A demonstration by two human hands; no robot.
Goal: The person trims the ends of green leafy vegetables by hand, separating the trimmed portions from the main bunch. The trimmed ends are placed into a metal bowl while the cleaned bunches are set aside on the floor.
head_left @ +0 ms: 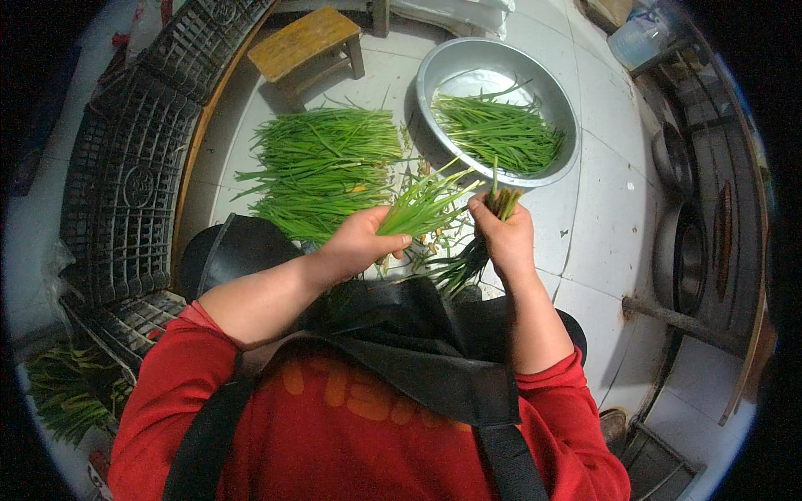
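My left hand (369,238) holds a loose bunch of light green garlic chives (421,208), their pale ends pointing up and right. In my right hand (506,232) is a darker bunch of chives (505,201), its cut-looking brownish ends up and its dark leaves hanging down over the lap. The two hands are apart, above a black apron (401,332). Beyond my left hand, thick rows of green chives (326,156) lie on the floor. Farther right, a round metal basin (573,141) holds another pile of chives (498,131).
Bits of trimmed leaf litter the white tiled floor (545,232). A small wooden stool (305,41) stands beyond the rows. Black plastic crates (135,181) line the left, with more greens (72,391) below. A rack at the right holds metal pans (686,260).
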